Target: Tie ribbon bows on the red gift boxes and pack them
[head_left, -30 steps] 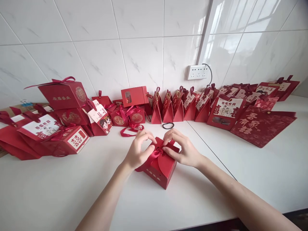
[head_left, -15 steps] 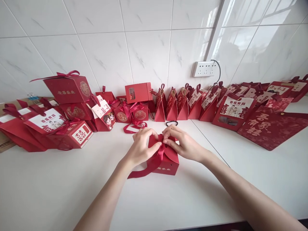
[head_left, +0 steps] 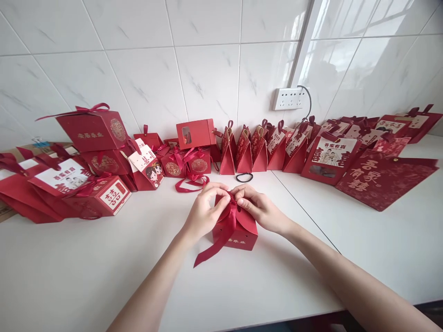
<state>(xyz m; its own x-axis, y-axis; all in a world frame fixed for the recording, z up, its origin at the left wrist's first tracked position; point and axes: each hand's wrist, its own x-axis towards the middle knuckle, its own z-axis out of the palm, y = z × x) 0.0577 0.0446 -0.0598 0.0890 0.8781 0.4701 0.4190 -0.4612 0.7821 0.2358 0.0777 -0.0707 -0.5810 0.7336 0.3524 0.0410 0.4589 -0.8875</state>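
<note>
While left hand (head_left: 204,213) and right hand (head_left: 262,210) pinch ribbon (head_left: 224,230) atop box (head_left: 246,229) mid-desk, uneven pull may slip knot, tip box.

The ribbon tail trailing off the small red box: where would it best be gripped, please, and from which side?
I'd pinch the ribbon tail near its free end, coming from the front left: there it lies clear on the table, slanting away from the box, while the left hand and right hand crowd the knot on top.
</note>
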